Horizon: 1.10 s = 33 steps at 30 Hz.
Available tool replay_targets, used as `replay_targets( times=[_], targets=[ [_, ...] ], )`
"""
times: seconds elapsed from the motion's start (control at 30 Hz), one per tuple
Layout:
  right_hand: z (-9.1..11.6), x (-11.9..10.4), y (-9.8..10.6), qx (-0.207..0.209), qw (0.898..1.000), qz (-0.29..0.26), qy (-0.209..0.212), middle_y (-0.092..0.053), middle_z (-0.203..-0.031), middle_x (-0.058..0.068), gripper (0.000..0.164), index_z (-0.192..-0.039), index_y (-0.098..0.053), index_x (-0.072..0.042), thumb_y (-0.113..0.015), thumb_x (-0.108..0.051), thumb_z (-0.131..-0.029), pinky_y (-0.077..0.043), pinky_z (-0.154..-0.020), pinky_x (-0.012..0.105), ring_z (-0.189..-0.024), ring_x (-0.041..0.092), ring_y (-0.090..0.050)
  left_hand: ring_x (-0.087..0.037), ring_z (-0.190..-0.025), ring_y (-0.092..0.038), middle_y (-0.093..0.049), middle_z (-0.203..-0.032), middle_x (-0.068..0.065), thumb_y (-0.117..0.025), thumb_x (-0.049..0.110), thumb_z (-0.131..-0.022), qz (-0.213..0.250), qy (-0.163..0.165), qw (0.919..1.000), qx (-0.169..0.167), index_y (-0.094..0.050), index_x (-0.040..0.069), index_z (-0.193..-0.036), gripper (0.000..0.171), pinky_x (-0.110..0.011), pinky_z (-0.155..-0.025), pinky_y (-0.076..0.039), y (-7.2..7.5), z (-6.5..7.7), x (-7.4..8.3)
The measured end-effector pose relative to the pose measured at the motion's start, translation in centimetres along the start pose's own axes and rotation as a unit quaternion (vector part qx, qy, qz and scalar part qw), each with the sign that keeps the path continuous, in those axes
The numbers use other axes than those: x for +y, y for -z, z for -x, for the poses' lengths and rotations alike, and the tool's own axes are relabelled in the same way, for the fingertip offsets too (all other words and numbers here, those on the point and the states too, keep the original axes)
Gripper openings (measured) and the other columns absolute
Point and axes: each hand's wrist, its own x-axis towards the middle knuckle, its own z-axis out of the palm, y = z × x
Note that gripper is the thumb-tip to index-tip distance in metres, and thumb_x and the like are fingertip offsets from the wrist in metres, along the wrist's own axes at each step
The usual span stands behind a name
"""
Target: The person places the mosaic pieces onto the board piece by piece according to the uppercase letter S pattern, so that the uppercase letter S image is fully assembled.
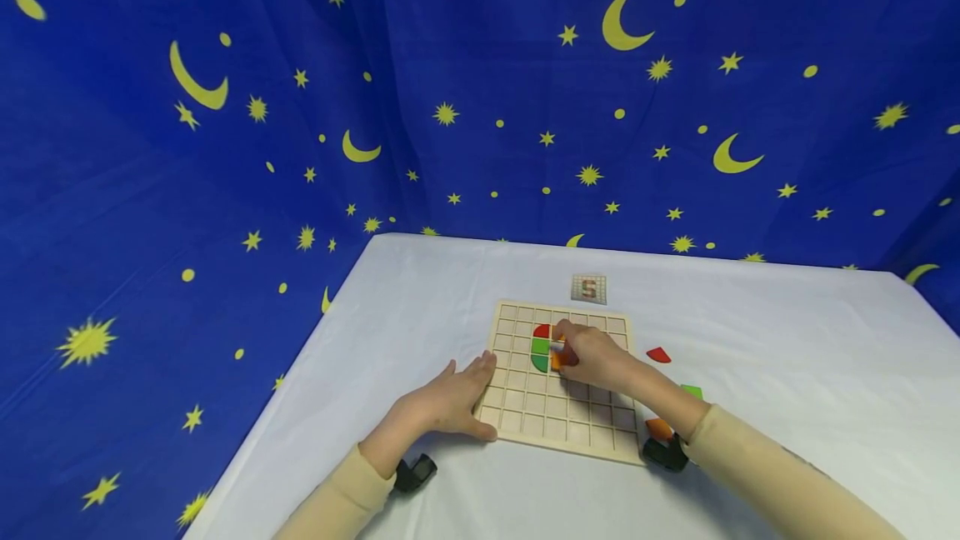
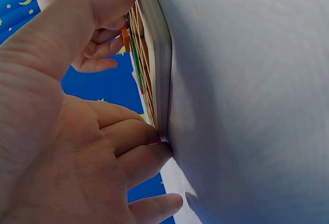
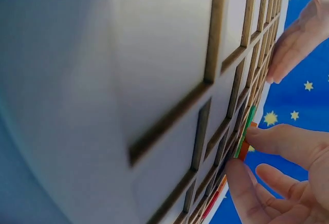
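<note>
A wooden grid board (image 1: 536, 425) lies on the white table. My right hand (image 1: 592, 355) is over its upper middle and pinches an orange piece (image 3: 244, 150) between thumb and fingertip. Right beside that piece sit a red quarter-round piece (image 1: 542, 331), a light green square (image 1: 540, 346) and a dark green quarter-round piece (image 1: 540, 363), stacked in one column of cells. Part of another orange piece (image 1: 558, 336) shows by my right fingertips. My left hand (image 1: 450, 401) rests against the board's left edge with fingers extended, its thumb at the near left corner.
Behind the board lies a small pattern card (image 1: 588, 289) with an S-like shape on a grid. To the right are a loose red piece (image 1: 659, 355), a green piece (image 1: 692, 392) and an orange piece (image 1: 659, 428), partly beside my right forearm. A blue starry curtain (image 1: 480, 65) hangs around the table.
</note>
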Motion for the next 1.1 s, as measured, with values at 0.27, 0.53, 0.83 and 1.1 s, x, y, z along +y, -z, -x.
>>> replay_targets(
  times=[0.27, 0.53, 0.83, 1.1],
  targets=[
    [-0.1, 0.0, -0.3, -0.004, 1.000, 0.004, 0.003, -0.055, -0.075, -0.002, 0.042, -0.107, -0.052, 0.000, -0.077, 0.000, -0.074, -0.043, -0.057, 0.025, -0.063, 0.010, -0.048, -0.029, -0.140, -0.021, -0.020, -0.152, -0.021, -0.077, 0.043, -0.075, 0.001, -0.002, 1.0000, 0.002, -0.018, -0.009, -0.146, 0.105, -0.054, -0.110, -0.014, 0.1, 0.0, 0.0],
    [-0.1, 0.0, -0.4, -0.004, 1.000, 0.007, 0.003, -0.057, -0.078, 0.000, 0.041, -0.108, -0.053, 0.000, -0.077, -0.001, -0.074, -0.044, -0.059, 0.026, -0.065, 0.011, -0.048, -0.029, -0.139, -0.021, -0.021, -0.151, -0.022, -0.078, 0.042, -0.075, 0.001, -0.002, 1.0000, 0.005, -0.019, -0.009, -0.146, 0.105, -0.054, -0.109, -0.015, 0.1, 0.0, 0.1],
    [0.2, 0.0, 0.1, 0.004, 1.000, -0.004, 0.026, -0.061, -0.082, 0.002, 0.039, -0.108, -0.054, 0.000, -0.075, -0.002, -0.076, -0.047, -0.060, 0.024, -0.068, 0.011, -0.055, -0.028, -0.140, -0.021, -0.021, -0.152, -0.021, -0.077, 0.042, -0.075, 0.001, -0.001, 1.0000, 0.004, -0.018, -0.008, -0.146, 0.106, -0.054, -0.110, -0.014, -0.1, -0.1, 0.0],
    [2.0, -0.2, 3.3, 0.034, 0.999, -0.036, 0.005, -0.063, -0.093, 0.011, 0.038, -0.111, -0.054, 0.000, -0.073, -0.002, -0.078, -0.052, -0.063, 0.025, -0.071, 0.012, -0.060, -0.028, -0.140, -0.021, -0.021, -0.152, -0.021, -0.077, 0.043, -0.075, 0.006, 0.002, 1.0000, 0.001, -0.018, -0.008, -0.147, 0.106, -0.054, -0.110, -0.014, -0.1, -0.2, -0.1]
  ],
)
